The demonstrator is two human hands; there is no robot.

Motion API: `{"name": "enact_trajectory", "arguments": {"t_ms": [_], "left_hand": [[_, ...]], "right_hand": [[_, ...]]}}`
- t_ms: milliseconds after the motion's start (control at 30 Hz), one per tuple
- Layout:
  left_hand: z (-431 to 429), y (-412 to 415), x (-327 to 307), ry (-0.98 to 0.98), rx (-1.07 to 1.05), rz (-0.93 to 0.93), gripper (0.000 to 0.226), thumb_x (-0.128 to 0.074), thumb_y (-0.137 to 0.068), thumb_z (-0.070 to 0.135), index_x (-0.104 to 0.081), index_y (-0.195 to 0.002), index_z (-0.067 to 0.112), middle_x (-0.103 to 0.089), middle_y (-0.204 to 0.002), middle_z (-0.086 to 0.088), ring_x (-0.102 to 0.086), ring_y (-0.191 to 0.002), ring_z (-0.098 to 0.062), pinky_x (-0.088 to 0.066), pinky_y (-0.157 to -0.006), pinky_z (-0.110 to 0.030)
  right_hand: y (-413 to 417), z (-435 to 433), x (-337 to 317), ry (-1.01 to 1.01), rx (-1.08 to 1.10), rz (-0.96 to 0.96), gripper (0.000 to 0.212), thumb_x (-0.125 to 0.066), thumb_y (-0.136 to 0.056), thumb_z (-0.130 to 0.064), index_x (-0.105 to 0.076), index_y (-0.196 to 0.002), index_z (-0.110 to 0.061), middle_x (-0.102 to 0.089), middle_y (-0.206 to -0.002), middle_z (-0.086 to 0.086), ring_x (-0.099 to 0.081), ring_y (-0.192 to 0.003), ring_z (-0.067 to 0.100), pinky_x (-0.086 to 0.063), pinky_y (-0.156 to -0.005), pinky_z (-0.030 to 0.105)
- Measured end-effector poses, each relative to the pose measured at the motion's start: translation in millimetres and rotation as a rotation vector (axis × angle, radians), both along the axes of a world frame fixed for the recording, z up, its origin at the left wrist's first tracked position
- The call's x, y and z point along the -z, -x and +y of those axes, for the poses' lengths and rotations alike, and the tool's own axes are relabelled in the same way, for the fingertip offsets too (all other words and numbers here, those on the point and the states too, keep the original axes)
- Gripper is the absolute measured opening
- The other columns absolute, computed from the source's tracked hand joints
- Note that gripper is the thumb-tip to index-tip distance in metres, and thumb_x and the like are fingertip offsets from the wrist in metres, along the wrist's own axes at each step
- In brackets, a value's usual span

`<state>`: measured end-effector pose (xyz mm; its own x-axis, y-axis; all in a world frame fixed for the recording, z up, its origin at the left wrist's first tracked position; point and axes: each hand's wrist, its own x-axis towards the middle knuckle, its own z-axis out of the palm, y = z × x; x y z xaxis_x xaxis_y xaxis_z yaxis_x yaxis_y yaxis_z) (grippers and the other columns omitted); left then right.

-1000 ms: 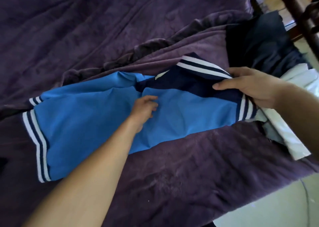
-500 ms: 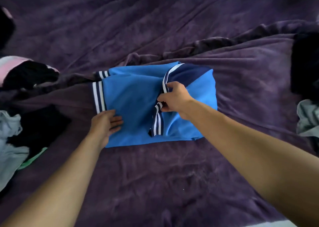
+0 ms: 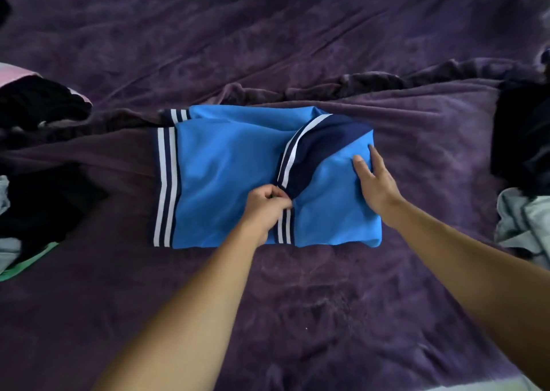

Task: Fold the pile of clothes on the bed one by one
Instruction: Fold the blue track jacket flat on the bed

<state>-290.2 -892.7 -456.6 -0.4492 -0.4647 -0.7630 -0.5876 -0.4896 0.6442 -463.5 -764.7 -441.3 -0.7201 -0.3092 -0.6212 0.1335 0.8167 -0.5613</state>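
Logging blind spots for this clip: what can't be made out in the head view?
Head view: lower layers of the blue shirt, covered by its own top fold.
Head view: the fabric pinched inside the left hand, hidden by its curled fingers.
Head view: dark clothes at left, cut by the frame edge, too dark to separate.
Head view: grey garment at right, cut by the edge.

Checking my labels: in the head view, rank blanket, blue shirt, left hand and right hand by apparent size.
1. blanket
2. blue shirt
3. right hand and left hand: too alike to rank; the left is curled.
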Motion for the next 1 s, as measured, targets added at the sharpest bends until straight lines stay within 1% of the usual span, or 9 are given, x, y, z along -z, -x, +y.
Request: {"name": "enact_trajectory", "arguments": {"t_ms": [100, 200, 300, 433, 500, 600, 733, 867, 1000], "left_hand": [[-35, -11, -20, 0.171, -0.050, 0.079, 0.020, -0.070, -0.064, 0.002, -0.058, -0.059, 0.018, -0.053, -0.058, 0.002, -0.046, -0.059, -0.010, -0.037, -0.055, -0.021], [-95, -53, -47, 0.460, -0.096, 0.039, 0.013, -0.067, -0.055, 0.012, -0.058, -0.057, 0.021, -0.053, -0.054, 0.011, -0.044, -0.050, 0.002, -0.036, -0.050, -0.012], [-146, -97, -48, 0.690, -0.105, -0.139, 0.021, -0.068, -0.063, 0.004, -0.057, -0.059, 0.022, -0.053, -0.057, 0.010, -0.046, -0.049, 0.003, -0.039, -0.053, -0.014], [-160, -137, -10, 0.625, 0.055, -0.423, 0.012, -0.067, -0.077, 0.007, -0.065, -0.080, 0.019, -0.063, -0.084, -0.006, -0.061, -0.085, -0.027, -0.048, -0.079, -0.034], [-157, -146, 9, 0.530, 0.114, -0.495, 0.007, -0.067, -0.080, 0.023, -0.062, -0.084, 0.020, -0.064, -0.092, -0.005, -0.060, -0.096, -0.031, -0.048, -0.091, -0.039], [-155, -140, 14, 0.516, 0.026, -0.487, 0.045, -0.056, -0.072, 0.064, -0.049, -0.093, 0.024, -0.059, -0.089, 0.004, -0.057, -0.095, -0.030, -0.044, -0.094, -0.044], [-152, -128, 14, 0.501, -0.191, -0.283, 0.083, -0.060, -0.067, 0.073, -0.035, -0.132, 0.028, -0.055, -0.125, -0.001, -0.054, -0.108, -0.021, -0.041, -0.095, -0.034], [-159, -110, 24, 0.370, -0.235, -0.182, 0.080, -0.069, -0.060, 0.071, -0.046, -0.123, 0.027, -0.058, -0.117, 0.010, -0.057, -0.107, -0.014, -0.047, -0.097, -0.039], [-162, -107, 35, 0.309, -0.242, -0.158, 0.065, -0.079, -0.063, 0.053, -0.060, -0.115, 0.019, -0.067, -0.106, 0.006, -0.064, -0.094, -0.015, -0.052, -0.080, -0.031]], "right_hand": [[-7, -10, -1, 0.071, -0.007, 0.061, 0.063, -0.036, -0.092, -0.064, -0.021, -0.149, -0.044, -0.035, -0.154, -0.005, -0.035, -0.139, 0.021, -0.026, -0.114, 0.037], [-39, -28, -6, -0.028, -0.291, 0.252, 0.064, -0.032, -0.092, -0.065, -0.020, -0.149, -0.041, -0.025, -0.157, 0.000, -0.028, -0.142, 0.026, -0.028, -0.109, 0.048], [-82, -55, -1, -0.105, -0.615, 0.469, 0.067, -0.027, -0.090, -0.069, -0.014, -0.150, -0.042, -0.004, -0.162, -0.001, -0.005, -0.148, 0.026, -0.026, -0.107, 0.056], [-120, -71, 40, -0.303, -0.903, 0.470, 0.070, -0.014, -0.090, -0.070, 0.003, -0.151, -0.040, 0.022, -0.159, 0.000, 0.014, -0.147, 0.030, -0.019, -0.110, 0.059], [-125, -70, 62, -0.382, -0.964, 0.441, 0.071, -0.012, -0.090, -0.070, 0.010, -0.150, -0.040, 0.028, -0.157, 0.000, 0.018, -0.146, 0.032, -0.018, -0.110, 0.060], [-118, -73, 67, -0.367, -0.993, 0.428, 0.073, -0.015, -0.088, -0.073, 0.007, -0.150, -0.041, 0.024, -0.159, -0.001, 0.014, -0.147, 0.031, -0.021, -0.109, 0.057], [-96, -71, 45, -0.058, -0.534, 0.565, 0.068, -0.050, -0.087, -0.060, -0.030, -0.146, -0.032, -0.015, -0.159, 0.000, -0.021, -0.143, 0.026, -0.033, -0.103, 0.052], [-75, -83, 51, -0.036, 0.066, 0.166, 0.085, -0.056, -0.082, -0.065, -0.020, -0.149, -0.030, -0.031, -0.152, 0.001, -0.041, -0.132, 0.029, -0.040, -0.102, 0.046], [-82, -86, 64, 0.057, 0.178, 0.048, 0.095, -0.064, -0.073, -0.070, -0.020, -0.149, -0.033, -0.047, -0.138, -0.004, -0.051, -0.118, 0.023, -0.042, -0.091, 0.034]]}}
